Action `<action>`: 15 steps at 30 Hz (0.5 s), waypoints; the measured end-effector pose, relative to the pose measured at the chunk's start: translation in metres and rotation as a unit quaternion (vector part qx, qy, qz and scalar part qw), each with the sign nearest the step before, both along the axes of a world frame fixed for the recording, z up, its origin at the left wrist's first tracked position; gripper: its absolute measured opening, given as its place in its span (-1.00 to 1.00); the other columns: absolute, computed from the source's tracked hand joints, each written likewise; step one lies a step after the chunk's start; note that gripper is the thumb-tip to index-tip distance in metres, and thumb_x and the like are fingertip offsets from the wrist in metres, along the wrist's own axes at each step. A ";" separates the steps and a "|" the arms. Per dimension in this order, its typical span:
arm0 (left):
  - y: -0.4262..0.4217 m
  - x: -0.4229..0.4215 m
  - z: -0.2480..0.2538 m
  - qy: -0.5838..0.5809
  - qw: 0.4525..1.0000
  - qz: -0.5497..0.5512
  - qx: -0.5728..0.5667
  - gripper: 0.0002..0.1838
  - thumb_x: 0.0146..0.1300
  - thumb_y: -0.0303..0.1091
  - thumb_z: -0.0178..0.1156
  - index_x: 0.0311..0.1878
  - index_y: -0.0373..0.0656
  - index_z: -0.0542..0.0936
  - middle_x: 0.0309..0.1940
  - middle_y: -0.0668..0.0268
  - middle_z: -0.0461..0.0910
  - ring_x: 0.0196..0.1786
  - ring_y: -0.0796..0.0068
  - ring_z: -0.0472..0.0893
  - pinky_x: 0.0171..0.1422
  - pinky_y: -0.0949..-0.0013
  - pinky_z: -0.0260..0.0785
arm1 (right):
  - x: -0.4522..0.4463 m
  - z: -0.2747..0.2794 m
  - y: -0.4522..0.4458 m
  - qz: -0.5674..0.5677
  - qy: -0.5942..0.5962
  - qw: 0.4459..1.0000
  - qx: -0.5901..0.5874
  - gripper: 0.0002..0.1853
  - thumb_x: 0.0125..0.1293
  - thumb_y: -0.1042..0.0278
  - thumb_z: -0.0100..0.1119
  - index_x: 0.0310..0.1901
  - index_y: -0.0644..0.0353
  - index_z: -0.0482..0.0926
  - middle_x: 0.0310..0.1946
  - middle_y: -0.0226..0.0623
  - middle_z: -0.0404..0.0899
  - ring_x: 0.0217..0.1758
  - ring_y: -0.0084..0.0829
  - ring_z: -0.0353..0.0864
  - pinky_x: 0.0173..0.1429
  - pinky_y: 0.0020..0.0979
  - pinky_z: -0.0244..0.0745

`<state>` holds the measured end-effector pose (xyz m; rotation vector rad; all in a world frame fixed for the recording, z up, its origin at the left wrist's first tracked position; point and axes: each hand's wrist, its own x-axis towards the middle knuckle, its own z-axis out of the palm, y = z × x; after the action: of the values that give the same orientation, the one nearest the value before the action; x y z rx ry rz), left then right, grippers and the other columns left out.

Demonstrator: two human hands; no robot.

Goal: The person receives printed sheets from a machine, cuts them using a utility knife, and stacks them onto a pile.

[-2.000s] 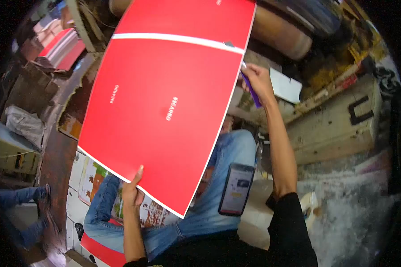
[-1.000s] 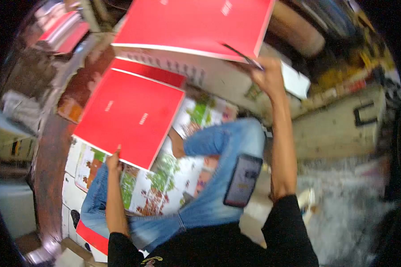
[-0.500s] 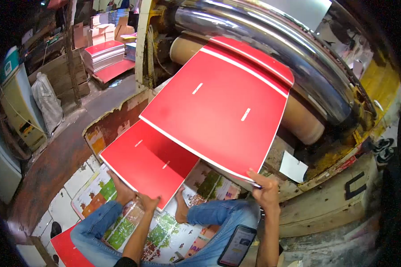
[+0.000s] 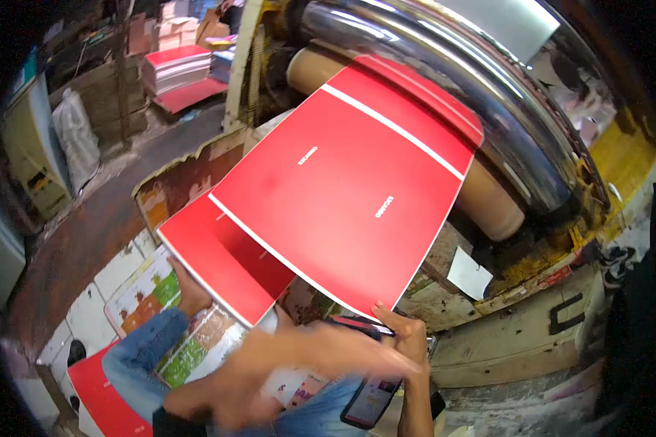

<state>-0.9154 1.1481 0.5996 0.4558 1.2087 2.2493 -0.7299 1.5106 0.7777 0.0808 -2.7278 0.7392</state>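
A large red printed sheet [image 4: 335, 182] with white edges and a white stripe comes down from the metal roller. My right hand [image 4: 404, 339] pinches its lower corner, thumb on top. A slim dark and pinkish object [image 4: 363, 326] shows beside those fingers; its kind is unclear. My left hand [image 4: 306, 364] is blurred by motion in front of my lap, stretched toward my right wrist. Whether it holds anything cannot be made out. Below the large sheet lie more red sheets [image 4: 219, 258], partly covered by it, near my bare foot [image 4: 189, 291].
The shiny metal roller [image 4: 444, 87] and a brown roller [image 4: 492, 200] stand ahead. A phone [image 4: 372, 400] rests on my leg. A white paper piece [image 4: 469, 273] is at the right. Stacked red sheets [image 4: 176, 69] stand far left; another red sheet [image 4: 106, 390] lies lower left.
My left hand has let go of the lower red sheets and swung right toward my right wrist. My right hand has moved left and slightly down with the sheet's corner.
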 end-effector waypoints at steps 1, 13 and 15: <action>-0.025 -0.025 -0.040 -0.029 0.997 0.051 0.059 -0.38 0.49 0.02 -0.04 0.35 -0.32 0.28 0.09 0.10 0.54 0.03 0.19 0.59 0.28 0.17 0.40 | 0.006 0.002 -0.004 -0.001 -0.023 0.999 -0.022 -0.43 -0.18 0.64 0.11 0.00 0.14 0.66 -0.04 -0.02 0.64 -0.17 -0.11 0.74 -0.11 -0.27 0.64; -0.023 0.006 0.017 0.217 0.897 0.361 -0.134 -0.26 0.44 0.14 -0.17 0.44 -0.23 0.03 0.39 0.16 0.21 0.41 0.23 0.20 0.57 0.13 -0.13 | 0.051 0.001 -0.044 0.037 -0.051 0.998 -0.012 -0.42 -0.14 0.58 0.19 0.07 0.12 0.65 -0.01 -0.07 0.65 -0.10 -0.19 0.74 -0.07 -0.34 0.69; 0.009 0.054 0.091 0.163 0.900 0.394 -0.093 -0.32 0.45 0.07 -0.12 0.44 -0.22 0.09 0.40 0.15 0.23 0.39 0.24 0.26 0.53 0.12 -0.01 | 0.061 0.005 -0.053 0.038 -0.059 0.997 -0.022 -0.40 -0.15 0.56 0.20 0.08 0.11 0.64 0.00 -0.08 0.65 -0.11 -0.19 0.74 -0.08 -0.33 0.69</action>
<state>-0.8616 1.1566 0.6902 0.2996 2.0521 2.7310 -0.6694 1.4571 0.7823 0.1371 -2.8314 0.8500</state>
